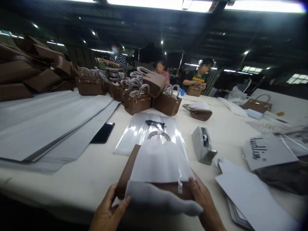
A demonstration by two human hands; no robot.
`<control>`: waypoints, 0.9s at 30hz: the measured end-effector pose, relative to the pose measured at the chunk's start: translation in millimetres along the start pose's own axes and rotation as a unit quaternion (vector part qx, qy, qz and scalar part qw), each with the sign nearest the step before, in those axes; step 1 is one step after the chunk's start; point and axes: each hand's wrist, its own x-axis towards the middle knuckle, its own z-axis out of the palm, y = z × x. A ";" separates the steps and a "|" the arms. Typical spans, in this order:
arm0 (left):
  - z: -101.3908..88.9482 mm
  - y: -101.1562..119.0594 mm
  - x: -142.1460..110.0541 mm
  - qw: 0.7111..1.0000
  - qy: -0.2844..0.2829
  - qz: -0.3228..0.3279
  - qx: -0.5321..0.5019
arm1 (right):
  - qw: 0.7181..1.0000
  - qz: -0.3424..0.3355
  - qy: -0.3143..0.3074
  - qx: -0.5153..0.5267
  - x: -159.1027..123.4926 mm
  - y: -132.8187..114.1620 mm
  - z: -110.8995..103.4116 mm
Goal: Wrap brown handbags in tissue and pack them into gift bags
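between left hand (112, 206) and right hand (201, 196), white paper (161, 163) hides much of the brown bag (129, 167) from me; beyond them, i can't read the black print (155, 124); rightward, a wrapped bag (284, 175) runs off-frame.

A brown handbag (129, 168) is tipped back near the front edge of the counter (84, 183), its rounded handle (166, 135) pointing away. 1 white sheet (161, 162) covers most of its upward face; a 2nd, blurred wavy sheet (154, 197) spans its near end.
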 end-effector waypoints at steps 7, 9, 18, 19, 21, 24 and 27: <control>-2.7 28.3 4.1 0.904 0.126 0.304 0.272 | 0.981 -0.191 0.035 -0.014 -39.9 19.9 -13.1; 10.4 45.0 5.0 0.849 0.098 0.418 0.308 | 0.960 -0.257 0.050 -0.103 -45.3 18.8 -14.4; 102.5 94.7 25.2 0.684 -0.104 0.505 0.516 | 0.942 -0.316 0.057 -0.097 -27.0 0.2 -10.2; 106.8 95.1 27.7 0.676 -0.111 0.504 0.525 | 0.943 -0.317 0.058 -0.085 -26.3 -1.2 -10.1; 112.4 94.0 32.9 0.662 -0.124 0.512 0.533 | 0.946 -0.312 0.064 -0.067 -25.5 -3.4 -9.7; 116.3 90.4 40.7 0.655 -0.130 0.543 0.509 | 0.948 -0.300 0.086 -0.057 -24.2 -5.0 -7.8; 116.3 89.1 44.2 0.659 -0.098 0.594 0.451 | 0.954 -0.273 0.112 -0.057 -21.9 -5.3 -4.1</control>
